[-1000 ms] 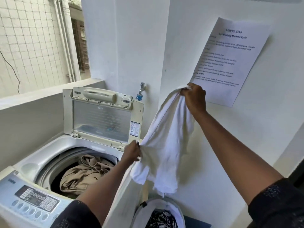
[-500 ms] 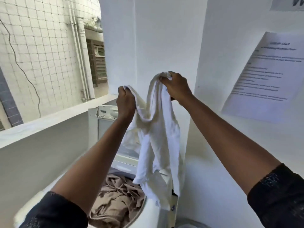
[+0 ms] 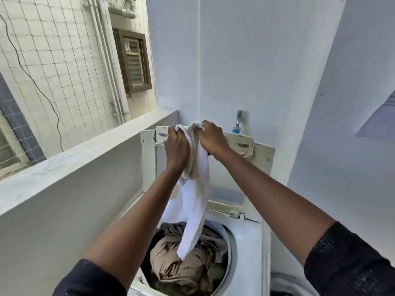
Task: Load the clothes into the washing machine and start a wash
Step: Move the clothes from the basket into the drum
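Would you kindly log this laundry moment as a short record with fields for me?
machine: top-loading washing machine, lid raised upright at the back
drum contents: tan clothes bunched inside
item in hand: white garment, hanging with its lower end over the tan clothes
left hand: gripping the garment's top
right hand: gripping the garment's top, close beside the left
behind lid: tap on the wall
wash started: not yet, lid open
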`<state>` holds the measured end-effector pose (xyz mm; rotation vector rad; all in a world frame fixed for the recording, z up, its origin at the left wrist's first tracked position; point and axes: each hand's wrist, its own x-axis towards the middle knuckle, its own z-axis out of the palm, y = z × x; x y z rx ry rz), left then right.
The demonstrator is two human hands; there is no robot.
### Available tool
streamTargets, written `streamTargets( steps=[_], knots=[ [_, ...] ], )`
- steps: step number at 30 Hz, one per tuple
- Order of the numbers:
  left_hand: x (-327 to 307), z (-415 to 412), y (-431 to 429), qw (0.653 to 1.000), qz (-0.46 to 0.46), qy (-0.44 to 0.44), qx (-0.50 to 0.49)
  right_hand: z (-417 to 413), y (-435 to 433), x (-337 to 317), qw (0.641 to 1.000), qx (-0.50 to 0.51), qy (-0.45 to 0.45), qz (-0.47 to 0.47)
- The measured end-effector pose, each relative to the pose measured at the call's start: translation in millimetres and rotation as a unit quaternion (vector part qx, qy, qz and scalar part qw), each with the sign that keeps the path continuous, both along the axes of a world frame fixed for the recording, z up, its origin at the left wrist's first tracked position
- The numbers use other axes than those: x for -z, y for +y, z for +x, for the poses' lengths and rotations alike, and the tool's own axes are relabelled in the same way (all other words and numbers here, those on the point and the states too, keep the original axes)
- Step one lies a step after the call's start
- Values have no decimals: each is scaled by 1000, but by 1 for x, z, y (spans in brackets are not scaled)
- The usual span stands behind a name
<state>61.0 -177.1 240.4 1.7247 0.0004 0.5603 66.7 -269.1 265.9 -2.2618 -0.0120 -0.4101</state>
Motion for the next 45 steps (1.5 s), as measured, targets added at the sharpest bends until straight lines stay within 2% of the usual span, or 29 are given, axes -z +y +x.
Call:
streamTargets(
  steps=[5,11,14,16,18,20,22,23,24,26,29,31,32,33,36,38,41,45],
  knots=[
    [38,14,19,998,34,55,-8,16,19,50,999,10,43,30],
    [107,29,33,983,104,147,20,22,32,130,989,21,148,21],
    [151,24,38,975,120,183,46,13,32,176,980,-19,199,-21],
    [185,17,45,965,136,205,96,4,28,212,960,-71,255,-89],
    [227,11,53,919,250,259,160,-10,22,251,922,-101,331,-172],
    [269,5,63,828,390,337,221,-24,16,287,871,-112,415,-239],
    [305,-2,69,713,432,487,261,-38,9,312,812,-147,476,-303],
    [315,-6,71,658,468,515,288,-45,6,321,790,-170,487,-331],
    [309,-14,71,627,469,545,302,-52,4,323,773,-190,494,-351],
    [299,-17,65,587,492,555,326,-60,2,329,749,-207,497,-387],
    [286,-10,51,560,552,503,359,-67,0,327,759,-206,484,-384],
    [276,-3,35,560,569,478,366,-71,-6,322,781,-205,466,-363],
    [268,-1,27,571,573,462,363,-71,-10,318,796,-199,455,-346],
    [263,0,18,590,581,432,358,-71,-16,315,811,-195,441,-331],
    [249,-7,-16,688,576,310,314,-73,-45,304,851,-162,415,-277],
    [244,-15,-39,718,570,259,303,-79,-68,295,883,-131,374,-249],
    [241,-32,-78,747,544,226,308,-93,-112,285,919,-90,311,-222],
    [240,-70,-143,754,541,199,315,-121,-174,277,937,-50,287,-193]
  ],
)
